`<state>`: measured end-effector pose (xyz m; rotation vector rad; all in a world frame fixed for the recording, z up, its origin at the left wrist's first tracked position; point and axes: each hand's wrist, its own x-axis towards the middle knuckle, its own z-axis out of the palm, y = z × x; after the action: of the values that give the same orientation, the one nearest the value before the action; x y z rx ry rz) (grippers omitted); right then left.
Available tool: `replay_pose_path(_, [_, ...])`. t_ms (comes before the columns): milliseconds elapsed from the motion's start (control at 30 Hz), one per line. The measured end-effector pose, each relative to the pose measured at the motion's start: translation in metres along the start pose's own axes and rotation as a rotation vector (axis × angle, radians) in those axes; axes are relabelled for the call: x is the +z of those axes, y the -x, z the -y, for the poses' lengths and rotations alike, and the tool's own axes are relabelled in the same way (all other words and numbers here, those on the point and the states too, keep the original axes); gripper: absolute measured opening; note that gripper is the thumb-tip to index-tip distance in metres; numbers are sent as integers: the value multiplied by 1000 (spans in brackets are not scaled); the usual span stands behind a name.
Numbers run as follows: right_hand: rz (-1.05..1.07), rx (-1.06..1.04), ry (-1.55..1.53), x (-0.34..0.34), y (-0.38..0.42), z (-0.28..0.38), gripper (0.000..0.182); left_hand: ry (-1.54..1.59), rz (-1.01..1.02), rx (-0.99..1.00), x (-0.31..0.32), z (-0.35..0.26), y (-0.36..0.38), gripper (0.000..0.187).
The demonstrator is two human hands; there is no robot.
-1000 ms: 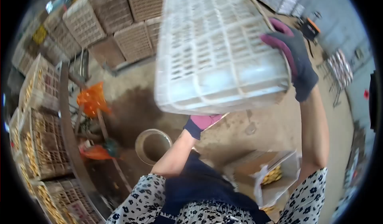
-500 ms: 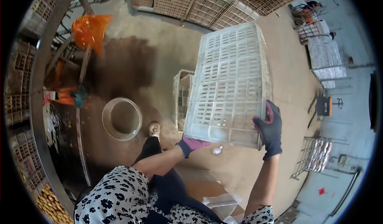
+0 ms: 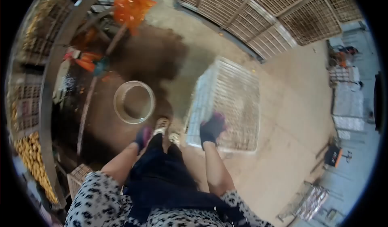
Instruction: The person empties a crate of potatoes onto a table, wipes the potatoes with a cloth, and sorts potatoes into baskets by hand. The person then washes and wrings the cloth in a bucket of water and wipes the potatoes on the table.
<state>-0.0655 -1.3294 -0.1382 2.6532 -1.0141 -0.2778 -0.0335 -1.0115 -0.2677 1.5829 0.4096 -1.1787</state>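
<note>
A large white plastic crate with slatted walls stands low in front of me, right of my feet. Over its near left part is my right hand, in a dark glove with a purple palm, the fingers spread and somewhat blurred. My left hand, gloved alike, hangs beside my shin, away from the crate and smeared by motion. Left of my shoes a round pale tub rests on the wet floor.
Stacked crates line the back. On the left runs a metal frame, with an orange plastic bag hanging at its far end and yellow produce beyond it. A wrapped white stack stands far right.
The white crate has gone from being held up in both hands to standing low. My left hand has come away from it to the left; my right hand has shifted left across it.
</note>
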Motion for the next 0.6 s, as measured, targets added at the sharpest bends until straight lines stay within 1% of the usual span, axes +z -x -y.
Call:
replay_pose_path(33, [380,139,-177,-15,-10,-1,77,570,-49,-54,-31,-44,58,24])
replay_pose_path(67, [337,178,-231,68,1,0,75,614,-189,12,-56,-48,90,22])
replay_pose_path(100, [643,51,-506,49,5,-11,78,651,-342,75,-85,-42,130,22])
replay_pose_path(133, [549,-154,-526,76,30,-9,87,618,-388,209,-103,-23,171,20])
replay_pose_path(167, [457,-326,-624,84,51,-7,93,629,-701,60,-93,-50,222,19])
replay_pose_path(200, [498,-398,-609,104,59,-5,94,683,-727,89,-98,-35,257,18])
replay_pose_path(233, [576,-481,-456,93,58,-3,94,896,-683,101,-109,2,279,17])
replay_pose_path(267, [616,-607,-252,129,44,-1,89,930,-681,85,-125,72,292,19])
replay_pose_path(300, [640,-746,-61,163,31,1,85,1068,-660,43,-120,112,306,14])
replay_pose_path(333, [644,-638,-153,191,11,4,81,1062,-904,-76,-86,90,330,26])
replay_pose_path(367, [548,-989,270,282,-28,-7,75,1035,-940,-127,-66,111,337,25])
replay_pose_path(400, [699,-708,-188,247,-45,3,69,1041,-936,-173,-48,145,342,23])
replay_pose_path(433, [834,-384,-637,195,-61,-11,63,1054,-906,-226,-27,172,343,22])
replay_pose_path(500, [788,-752,-204,76,-72,-17,50,1082,-817,-347,10,215,334,21])
replay_pose_path(533, [537,-1159,154,80,-92,-12,43,1102,-777,-396,25,228,328,20])
replay_pose_path(567, [505,-1161,167,68,-99,-10,43,1128,-748,-432,37,235,324,20])
replay_pose_path(600, [527,-1049,20,63,-104,-7,40,1146,-739,-421,44,245,313,20])
